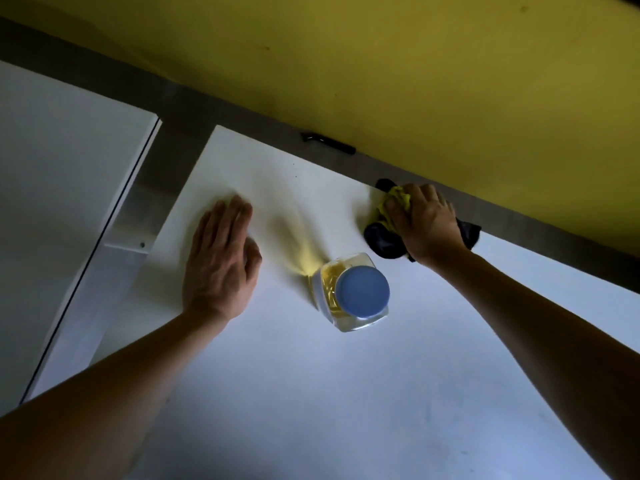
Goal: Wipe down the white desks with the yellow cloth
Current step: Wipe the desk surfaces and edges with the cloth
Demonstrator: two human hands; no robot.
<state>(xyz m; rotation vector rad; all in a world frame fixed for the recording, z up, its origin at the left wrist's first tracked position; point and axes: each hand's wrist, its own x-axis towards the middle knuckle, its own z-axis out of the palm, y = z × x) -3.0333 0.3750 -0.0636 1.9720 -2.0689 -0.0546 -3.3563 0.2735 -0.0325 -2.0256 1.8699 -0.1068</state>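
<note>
- Yellow wall (450,64) backs the scene; a grey strip runs along its foot, directly behind the white surface (346,393) being wiped.
- A second white surface (52,185) stands to the left, separated from the first by a grey gap. Judged from the task, it also needs wiping.
- The right hand (427,226) is at the far edge of the surface, close to the wall. Its fingers are curled round the yellow cloth (394,202) and press it down.
- The cloth is bunched, showing yellow at the thumb and dark fabric below and behind the hand. Whether the dark part belongs to the same cloth cannot be confirmed in this dim view.
- Bunching the cloth probably gives a firm pad for working along the back edge.
- The left hand (221,261) lies flat, palm down, fingers straight and together, holding nothing. It likely braces the body during the forward reach.
- Both forearms extend from the near edge, the right reaching further.
- A clear glass jar (349,292) with a blue lid stands upright between the two hands, nearer the right. It holds yellowish contents and casts a yellow glow toward the left hand.
- The jar covers a patch that cannot be wiped unless it is moved.
- A small black object (327,142) lies against the wall foot beyond the surface.
</note>
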